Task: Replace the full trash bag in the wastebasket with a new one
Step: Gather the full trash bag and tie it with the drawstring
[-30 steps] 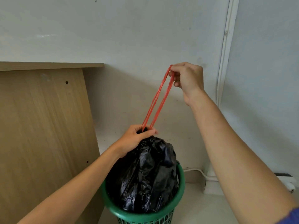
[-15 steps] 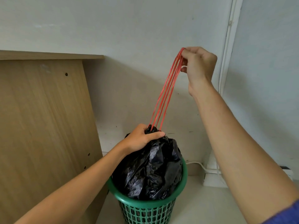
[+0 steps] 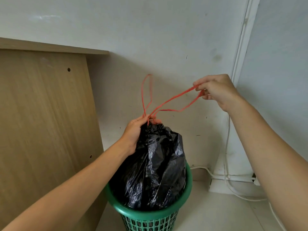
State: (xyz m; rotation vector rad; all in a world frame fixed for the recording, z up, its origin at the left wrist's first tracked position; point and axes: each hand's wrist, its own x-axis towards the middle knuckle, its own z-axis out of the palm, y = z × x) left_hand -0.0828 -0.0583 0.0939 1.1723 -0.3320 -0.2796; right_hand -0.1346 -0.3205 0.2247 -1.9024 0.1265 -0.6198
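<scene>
Drawstring split | right hand (image 3: 216,91) has dropped sideways, pinching one red cord loop (image 3: 175,101), other loop loose | left hand (image 3: 136,130) clamps black plastic trash bag (image 3: 158,164) neck | bag in green mesh wastebasket (image 3: 150,214) on floor | likely knotting next

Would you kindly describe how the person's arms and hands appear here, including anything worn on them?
Both arms are bare over all of their length in view; no sleeve shows on either in this frame. The left hand and the right hand wear no gloves, and no watch or bracelet shows at either wrist. Any ring is too small to tell.
</scene>
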